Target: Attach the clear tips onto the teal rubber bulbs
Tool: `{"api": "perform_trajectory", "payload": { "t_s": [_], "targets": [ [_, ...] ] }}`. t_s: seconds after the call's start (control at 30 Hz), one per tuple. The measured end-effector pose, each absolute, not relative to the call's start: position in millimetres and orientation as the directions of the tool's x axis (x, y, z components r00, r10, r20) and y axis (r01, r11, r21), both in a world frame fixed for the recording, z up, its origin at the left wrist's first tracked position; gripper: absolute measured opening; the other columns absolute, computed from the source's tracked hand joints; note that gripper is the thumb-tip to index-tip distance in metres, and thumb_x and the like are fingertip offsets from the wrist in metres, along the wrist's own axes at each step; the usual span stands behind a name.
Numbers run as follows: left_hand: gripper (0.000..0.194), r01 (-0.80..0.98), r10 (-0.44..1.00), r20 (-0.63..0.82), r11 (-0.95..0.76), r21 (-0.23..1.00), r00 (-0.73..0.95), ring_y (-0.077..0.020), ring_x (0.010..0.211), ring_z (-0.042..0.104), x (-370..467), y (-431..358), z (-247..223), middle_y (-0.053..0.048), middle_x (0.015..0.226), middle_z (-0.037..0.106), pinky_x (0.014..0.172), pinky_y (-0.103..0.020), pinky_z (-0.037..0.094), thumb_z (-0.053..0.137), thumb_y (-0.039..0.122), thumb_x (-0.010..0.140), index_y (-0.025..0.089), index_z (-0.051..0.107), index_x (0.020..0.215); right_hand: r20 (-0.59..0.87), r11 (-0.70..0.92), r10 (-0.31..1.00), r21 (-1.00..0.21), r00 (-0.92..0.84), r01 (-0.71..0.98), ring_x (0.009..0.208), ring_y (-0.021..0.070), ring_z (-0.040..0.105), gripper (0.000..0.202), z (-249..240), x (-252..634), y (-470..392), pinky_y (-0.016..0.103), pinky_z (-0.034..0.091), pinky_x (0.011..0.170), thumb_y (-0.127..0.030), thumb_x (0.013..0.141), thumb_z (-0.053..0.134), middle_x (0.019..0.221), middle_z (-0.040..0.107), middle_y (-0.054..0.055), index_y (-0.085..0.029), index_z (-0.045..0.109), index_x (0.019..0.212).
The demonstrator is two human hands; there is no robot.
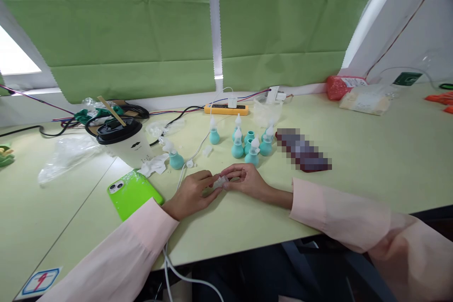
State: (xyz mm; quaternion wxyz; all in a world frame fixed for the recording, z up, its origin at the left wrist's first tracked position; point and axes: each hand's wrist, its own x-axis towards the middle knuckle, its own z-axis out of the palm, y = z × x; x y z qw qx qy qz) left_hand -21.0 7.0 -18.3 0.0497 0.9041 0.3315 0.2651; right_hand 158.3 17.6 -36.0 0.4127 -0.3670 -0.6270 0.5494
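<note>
Between my two hands, just above the table's near part, is a small clear plastic piece (221, 181). My left hand (194, 192) pinches it from the left, and my right hand (247, 181) grips its other side with the fingertips. Beyond my hands stands a group of teal squeeze bulbs, among them a teal bulb with a clear nozzle (252, 152) and an open-topped teal bulb (249, 144). A lone bulb with a nozzle (214, 135) stands farther left, and another teal bulb (176, 160) leans nearby. A loose clear piece (207, 151) lies on the table.
At left are a paper cup with a black lid (123, 139), a green phone case (133, 194), crumpled tissue (155, 165) and a plastic bag (71, 153). A white cable (193, 155) crosses the table to a yellow power strip (226, 110). A blurred dark red object (303, 149) lies right.
</note>
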Motion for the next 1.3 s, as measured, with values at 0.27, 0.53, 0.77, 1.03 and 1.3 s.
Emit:
{"api": "perform_trajectory", "payload": {
  "t_s": [0.27, 0.53, 0.77, 1.03, 1.3],
  "targets": [
    [0.024, 0.550, 0.697, 0.440, -0.717, 0.428, 0.566, -0.0074, 0.047, 0.037, -18.0, 8.4, -16.4, 0.003, 0.053, 0.043, 0.046, -0.020, 0.033, 0.053, 0.029, 0.074, 0.014, 0.062, 0.090, 0.144, 0.149, 0.911, -0.989, -0.387, -0.016, 0.074, 0.0179, 0.062, 0.028, -33.8, 158.2, 16.7, 0.028, 0.049, 0.064, -0.027, 0.057, 0.068, 0.077, 0.065, 0.006, -0.013, 0.057, 0.079],
    [0.021, 0.545, 0.618, 0.638, -0.763, 0.348, 0.459, -0.0100, 0.057, 0.046, -17.1, 5.0, -13.4, -0.003, 0.068, 0.050, 0.050, -0.022, 0.041, 0.058, 0.022, 0.068, 0.012, 0.060, 0.086, 0.366, 0.422, 0.861, -0.902, -0.353, 0.094, 0.076, 0.0176, 0.062, 0.038, -17.5, 157.7, 6.7, 0.030, 0.052, 0.067, -0.027, 0.058, 0.067, 0.089, 0.063, 0.007, -0.017, 0.052, 0.091],
    [0.011, 0.573, 0.710, 0.592, -0.684, 0.451, 0.381, -0.0106, 0.059, 0.049, -17.6, 4.1, -6.8, -0.003, 0.071, 0.053, 0.054, -0.024, 0.045, 0.057, 0.020, 0.068, 0.013, 0.057, 0.077, 0.881, 0.815, 0.468, -0.399, -0.071, 0.421, 0.065, 0.0131, 0.060, 0.013, 37.0, 193.6, 19.9, 0.027, 0.050, 0.062, -0.018, 0.068, 0.057, 0.077, 0.064, 0.003, -0.019, 0.055, 0.082],
    [0.018, 0.529, 0.724, 0.560, -0.683, 0.504, 0.402, -0.0127, 0.068, 0.055, -18.8, 4.9, -11.9, -0.006, 0.081, 0.057, 0.057, -0.024, 0.051, 0.056, 0.024, 0.070, 0.014, 0.060, 0.086, 0.351, 0.539, 0.814, -0.162, -0.462, 0.827, 0.076, 0.0157, 0.056, 0.015, 94.4, 223.7, 98.6, 0.025, 0.044, 0.065, -0.016, 0.072, 0.046, 0.082, 0.061, 0.006, -0.014, 0.058, 0.082],
    [0.029, 0.565, 0.819, 0.452, -0.573, 0.594, 0.354, -0.0152, 0.068, 0.062, -20.8, 6.4, -17.7, -0.007, 0.090, 0.065, 0.063, -0.029, 0.056, 0.054, 0.027, 0.072, 0.014, 0.059, 0.097, -0.181, 0.400, 0.906, 0.075, -0.382, 0.913, 0.066, 0.0165, 0.055, 0.023, 78.2, 207.9, 137.8, 0.024, 0.037, 0.051, -0.017, 0.064, 0.055, 0.090, 0.057, 0.008, -0.016, 0.057, 0.087]
  ]
}}
